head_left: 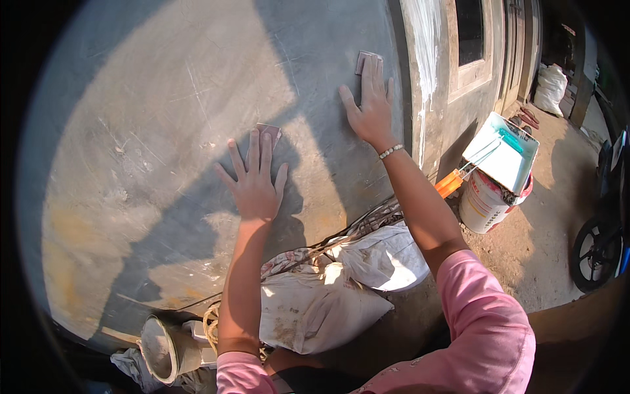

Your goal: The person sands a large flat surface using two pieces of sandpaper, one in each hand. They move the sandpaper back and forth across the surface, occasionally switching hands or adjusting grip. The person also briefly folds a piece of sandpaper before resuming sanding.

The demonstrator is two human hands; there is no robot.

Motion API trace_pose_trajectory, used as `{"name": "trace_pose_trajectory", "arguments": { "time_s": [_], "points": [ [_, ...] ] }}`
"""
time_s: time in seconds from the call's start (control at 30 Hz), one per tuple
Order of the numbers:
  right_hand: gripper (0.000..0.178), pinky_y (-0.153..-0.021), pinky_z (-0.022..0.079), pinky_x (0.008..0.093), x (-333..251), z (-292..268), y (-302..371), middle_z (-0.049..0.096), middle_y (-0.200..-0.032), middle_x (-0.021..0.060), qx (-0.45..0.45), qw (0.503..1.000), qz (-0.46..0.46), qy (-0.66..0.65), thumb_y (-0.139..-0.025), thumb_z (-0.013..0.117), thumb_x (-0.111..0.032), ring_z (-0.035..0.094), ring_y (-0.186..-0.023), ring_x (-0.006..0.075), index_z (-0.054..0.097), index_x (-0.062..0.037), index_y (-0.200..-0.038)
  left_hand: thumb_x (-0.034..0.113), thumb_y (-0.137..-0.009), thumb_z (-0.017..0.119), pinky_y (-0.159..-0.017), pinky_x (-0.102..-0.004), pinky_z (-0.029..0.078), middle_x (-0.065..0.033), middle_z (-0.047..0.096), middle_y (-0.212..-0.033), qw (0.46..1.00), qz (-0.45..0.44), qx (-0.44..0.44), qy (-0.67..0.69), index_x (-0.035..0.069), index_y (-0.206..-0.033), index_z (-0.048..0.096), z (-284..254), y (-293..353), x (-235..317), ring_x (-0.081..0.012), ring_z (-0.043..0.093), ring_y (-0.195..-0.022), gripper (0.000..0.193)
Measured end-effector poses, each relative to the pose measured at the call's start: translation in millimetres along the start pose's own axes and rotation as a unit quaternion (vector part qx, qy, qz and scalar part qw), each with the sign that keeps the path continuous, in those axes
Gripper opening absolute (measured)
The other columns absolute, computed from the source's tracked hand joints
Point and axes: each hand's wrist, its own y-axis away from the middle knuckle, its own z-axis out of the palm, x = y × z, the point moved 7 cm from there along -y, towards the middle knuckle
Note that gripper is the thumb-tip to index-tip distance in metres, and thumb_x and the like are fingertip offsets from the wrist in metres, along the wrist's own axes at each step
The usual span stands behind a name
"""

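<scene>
On the grey plastered wall point(197, 85), my left hand point(256, 187) lies with fingers spread, holding a small piece of brownish sandpaper point(272, 132) under its middle fingers. Higher and to the right, my right hand point(371, 111) holds a second piece of sandpaper point(360, 62) against the wall beneath its outstretched fingertips. Most of each piece is hidden by the fingers. Pale scratches mark the plaster around both hands, and shadows of my arms fall across it.
Stuffed white sacks point(321, 308) lie at the wall's foot. A bucket point(161, 351) stands lower left. At right, a white paint tray point(505, 148) with a teal, orange-handled roller point(449, 184) rests on a paint pail point(482, 207). Beyond is a motorbike wheel point(596, 253).
</scene>
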Motion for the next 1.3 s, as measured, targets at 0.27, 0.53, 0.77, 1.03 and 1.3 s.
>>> {"name": "trace_pose_trajectory", "arguments": {
  "time_s": [0.27,0.53,0.77,1.03,1.3],
  "points": [
    [0.097,-0.13,0.012,0.0585,56,-20,66,0.022,-0.172,0.0316,-0.129,0.989,0.059,0.028,-0.101,0.059,-0.051,0.015,-0.164,0.0381,0.019,0.0109,-0.165,0.052,-0.1,0.062,-0.122,-0.0778,0.008,-0.0085,0.026,-0.177,0.982,-0.126,0.139,-0.017,0.017,-0.169,0.033,-35,-175,26,-0.0484,0.015,-0.162,0.083],
    [0.088,-0.129,0.012,0.0591,28,-3,-76,0.032,-0.167,0.035,0.013,0.997,-0.071,-0.038,-0.099,0.061,-0.048,0.026,-0.16,0.0421,0.038,0.0149,-0.157,0.045,-0.096,0.059,-0.123,-0.0741,0.006,-0.0197,0.024,-0.176,0.975,-0.134,0.17,-0.053,0.005,-0.168,0.032,-20,-175,32,-0.0508,0.014,-0.162,0.087],
    [0.089,-0.127,0.017,0.056,38,-41,-30,0.033,-0.166,0.0367,-0.042,0.999,-0.024,-0.002,-0.1,0.059,-0.048,0.029,-0.159,0.0407,0.037,0.0159,-0.157,0.043,-0.094,0.056,-0.124,-0.071,0.006,-0.0215,0.024,-0.176,0.973,-0.127,0.178,-0.068,0.003,-0.167,0.034,-22,-180,33,-0.0517,0.016,-0.161,0.087],
    [0.089,-0.124,0.02,0.0546,34,-20,-70,0.03,-0.168,0.0352,-0.015,1.0,-0.025,0.002,-0.099,0.06,-0.045,0.029,-0.159,0.041,0.033,0.0144,-0.16,0.045,-0.093,0.057,-0.123,-0.072,0.01,-0.0213,0.029,-0.174,0.971,-0.123,0.195,-0.064,0.004,-0.166,0.037,-24,-178,34,-0.0525,0.021,-0.16,0.086],
    [0.087,-0.119,0.023,0.0511,37,-34,-38,0.032,-0.17,0.0311,-0.013,0.999,-0.018,-0.042,-0.1,0.062,-0.042,0.031,-0.159,0.0372,0.033,0.0141,-0.16,0.047,-0.093,0.062,-0.123,-0.0731,0.012,-0.0205,0.034,-0.172,0.973,-0.119,0.189,-0.057,0.006,-0.165,0.04,-24,-174,36,-0.0514,0.024,-0.159,0.085]
  ]
}}
